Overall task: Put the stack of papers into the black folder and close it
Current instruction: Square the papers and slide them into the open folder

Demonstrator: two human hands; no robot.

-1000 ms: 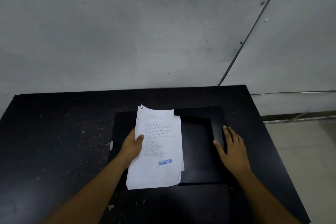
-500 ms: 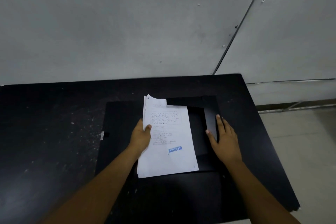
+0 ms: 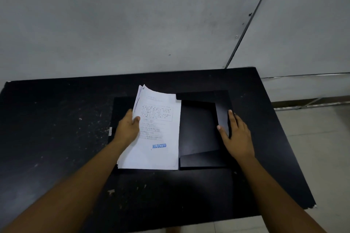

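Note:
The black folder [image 3: 197,128] lies open on the table in front of me, with flaps along its far, right and near edges. My left hand [image 3: 128,128] grips the left edge of the stack of papers [image 3: 159,138], white sheets with a blue "REJECTED" stamp. The stack lies over the folder's middle, its left edge lifted and its right edge down on the folder's right half. My right hand [image 3: 236,134] holds the folder's right flap [image 3: 222,117] raised, thumb on its inner face, fingers behind it.
A black table [image 3: 56,138] with pale scuffs carries everything; its right edge and chipped near-right corner [image 3: 310,205] border a light tiled floor. A grey wall stands right behind the table. A small white label [image 3: 110,131] sits at the folder's left edge.
The stack has slid right and squared up over the folder. My right hand has lifted the right flap further upright. The camera view has shifted a little.

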